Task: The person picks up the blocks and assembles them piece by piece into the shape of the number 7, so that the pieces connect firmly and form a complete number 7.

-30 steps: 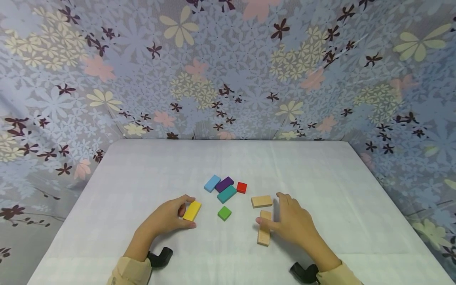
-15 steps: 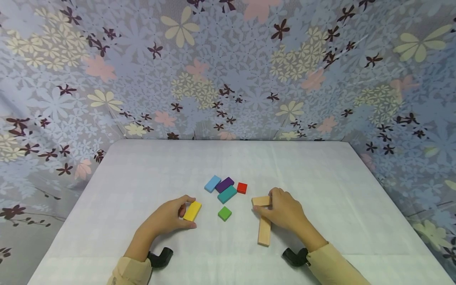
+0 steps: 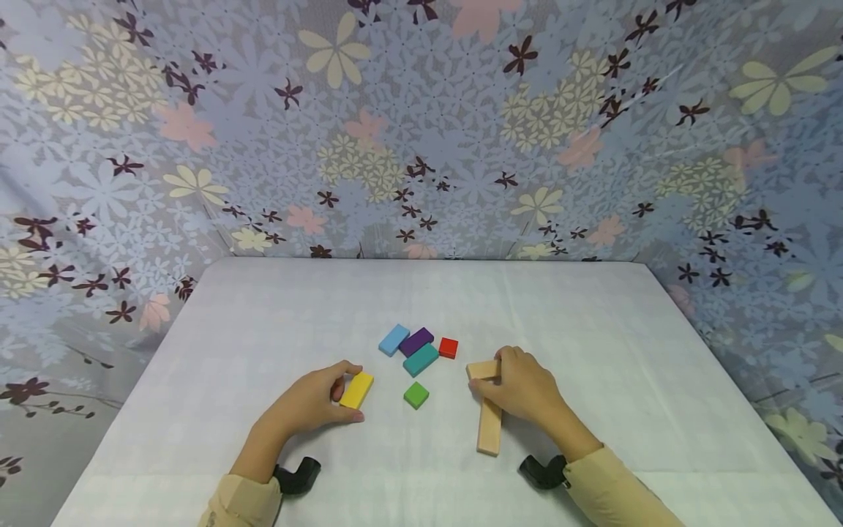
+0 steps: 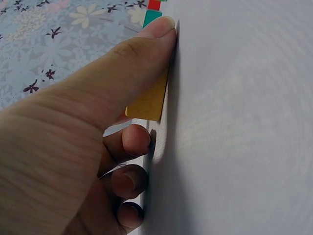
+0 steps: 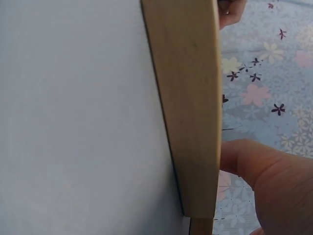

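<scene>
In the head view my left hand (image 3: 312, 397) holds a yellow block (image 3: 357, 390) on the table, thumb near one end and index finger at the other. Its thumb partly covers the yellow block (image 4: 146, 103) in the left wrist view. My right hand (image 3: 530, 384) pinches the far plain wooden block (image 3: 483, 370) between thumb and index finger, hiding its right end. A second wooden block (image 3: 489, 430) lies lengthwise just nearer, partly under the hand's outline. This nearer wooden block (image 5: 188, 107) fills much of the right wrist view, with the right thumb (image 5: 239, 154) behind it.
Between the hands lie light blue (image 3: 394, 339), purple (image 3: 417, 341), teal (image 3: 421, 359), red (image 3: 448, 348) and green (image 3: 416, 395) blocks. A white cloth covers the table (image 3: 263, 307). Flowered fabric (image 3: 421, 146) hangs behind its far edge.
My right hand has moved left and away from me, from over the nearer wooden block to the far one, and its fingers have closed in on it. The left hand stays in place.
</scene>
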`<state>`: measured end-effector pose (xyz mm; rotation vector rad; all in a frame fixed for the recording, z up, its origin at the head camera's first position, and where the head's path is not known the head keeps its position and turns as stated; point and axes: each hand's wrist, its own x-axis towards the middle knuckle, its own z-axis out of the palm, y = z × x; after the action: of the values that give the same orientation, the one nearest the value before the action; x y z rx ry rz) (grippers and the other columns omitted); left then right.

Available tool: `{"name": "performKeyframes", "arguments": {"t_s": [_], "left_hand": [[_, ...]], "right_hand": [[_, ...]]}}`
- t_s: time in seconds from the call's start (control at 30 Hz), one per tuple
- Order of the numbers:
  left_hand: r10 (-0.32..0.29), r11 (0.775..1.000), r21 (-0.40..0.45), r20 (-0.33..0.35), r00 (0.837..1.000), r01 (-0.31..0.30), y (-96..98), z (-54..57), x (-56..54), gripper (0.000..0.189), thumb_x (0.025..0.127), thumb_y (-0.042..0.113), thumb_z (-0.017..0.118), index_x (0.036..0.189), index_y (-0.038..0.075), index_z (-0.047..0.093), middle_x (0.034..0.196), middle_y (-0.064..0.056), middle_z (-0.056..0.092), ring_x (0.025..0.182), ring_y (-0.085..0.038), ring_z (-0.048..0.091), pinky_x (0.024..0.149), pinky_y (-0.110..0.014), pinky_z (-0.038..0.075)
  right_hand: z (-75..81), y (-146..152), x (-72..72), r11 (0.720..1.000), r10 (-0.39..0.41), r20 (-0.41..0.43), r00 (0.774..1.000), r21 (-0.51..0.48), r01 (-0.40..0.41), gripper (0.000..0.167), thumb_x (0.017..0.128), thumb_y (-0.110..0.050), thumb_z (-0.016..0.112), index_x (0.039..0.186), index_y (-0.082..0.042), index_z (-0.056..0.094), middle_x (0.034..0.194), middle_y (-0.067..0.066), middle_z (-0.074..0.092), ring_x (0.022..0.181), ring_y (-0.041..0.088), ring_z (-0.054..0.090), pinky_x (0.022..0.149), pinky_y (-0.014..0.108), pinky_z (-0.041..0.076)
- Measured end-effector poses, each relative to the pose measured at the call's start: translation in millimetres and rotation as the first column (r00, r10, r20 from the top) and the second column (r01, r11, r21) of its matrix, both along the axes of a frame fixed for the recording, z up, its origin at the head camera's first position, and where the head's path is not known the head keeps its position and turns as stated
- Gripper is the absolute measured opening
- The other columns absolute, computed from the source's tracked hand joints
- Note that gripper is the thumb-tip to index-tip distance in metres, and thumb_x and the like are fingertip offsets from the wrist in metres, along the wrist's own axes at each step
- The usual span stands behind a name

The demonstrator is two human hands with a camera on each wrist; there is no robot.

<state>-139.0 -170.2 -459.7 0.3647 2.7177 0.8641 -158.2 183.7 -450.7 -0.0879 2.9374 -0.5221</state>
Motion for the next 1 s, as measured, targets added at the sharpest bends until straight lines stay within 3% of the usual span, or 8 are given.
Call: {"name": "performKeyframes", "arguments": {"t_s": [0.3, 0.8, 1.0], "left_hand": [[0.000, 1.000, 0.007, 0.002, 1.000, 0.000, 0.0, 0.3, -0.4, 0.072, 0.070, 0.043, 0.089, 0.132, 0.022, 0.060, 0.076, 0.004, 0.048, 0.071, -0.009, 0.045, 0.063, -0.025, 0.036], [0.000, 1.000, 0.006, 0.002, 1.000, 0.000, -0.1, 0.3, -0.1, 0.072, 0.070, 0.044, 0.088, 0.133, 0.022, 0.060, 0.076, 0.004, 0.048, 0.071, -0.008, 0.044, 0.063, -0.025, 0.035], [-0.002, 1.000, 0.004, -0.001, 1.000, 0.002, -0.3, -1.8, -0.4, 0.072, 0.070, 0.044, 0.088, 0.133, 0.023, 0.060, 0.076, 0.004, 0.048, 0.071, -0.008, 0.045, 0.063, -0.025, 0.036]], "right_hand": [[1.0, 2, -4.0, 1.000, -0.008, -0.012, 1.000, -0.001, 0.008, 0.070, 0.082, -0.054, 0.073, 0.123, 0.000, 0.055, 0.105, 0.008, 0.062, 0.089, 0.019, 0.055, 0.074, 0.037, 0.050], [-2.0, 2, -7.8, 1.000, 0.011, -0.042, 0.999, 0.009, -0.010, 0.073, 0.081, -0.057, 0.073, 0.122, 0.000, 0.056, 0.107, 0.009, 0.060, 0.092, 0.020, 0.054, 0.074, 0.039, 0.050], [-3.1, 7, -12.9, 0.998, 0.064, -0.034, 0.997, 0.016, -0.063, 0.070, 0.083, -0.051, 0.073, 0.131, -0.003, 0.055, 0.120, 0.011, 0.057, 0.102, 0.024, 0.055, 0.083, 0.046, 0.053]]}}
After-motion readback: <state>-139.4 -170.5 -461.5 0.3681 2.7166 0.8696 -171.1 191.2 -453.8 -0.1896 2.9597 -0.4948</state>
